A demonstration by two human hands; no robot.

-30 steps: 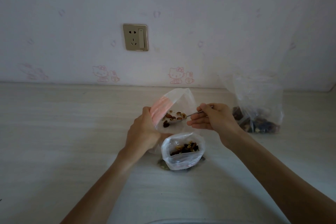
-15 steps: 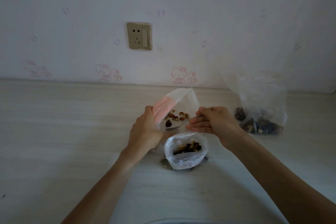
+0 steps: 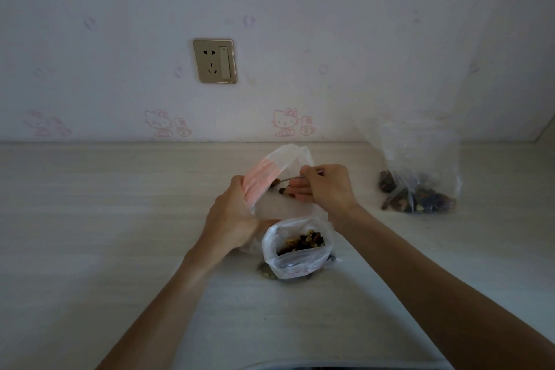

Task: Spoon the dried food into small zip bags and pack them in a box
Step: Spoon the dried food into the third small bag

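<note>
1. The small zip bag [image 3: 270, 177] is held up above the middle of the pale table [image 3: 90, 219], its mouth tilted toward the right, a pink band along its left side.
2. A thin metal spoon [image 3: 292, 178] reaches into that mouth; its bowl is hard to make out, with a few dark bits of dried food [image 3: 282, 191] showing near it through the clear film.
3. The left hand [image 3: 234, 219] grips the zip bag's left side, fingers curled round behind the plastic, where they are hidden.
4. The right hand [image 3: 326, 186] pinches the spoon's handle between thumb and forefinger, knuckles up, the other fingers loosely folded beneath.
5. Just in front of both hands, an open bag of mixed dried food [image 3: 295, 249] stands on the table; whatever lies under its base is too blurred to tell.
6. Well apart, to the right by the wall, a large clear bag [image 3: 420, 177] holds dark pieces at its bottom.
7. Both forearms are cut off by the lower edge of the view.
</note>
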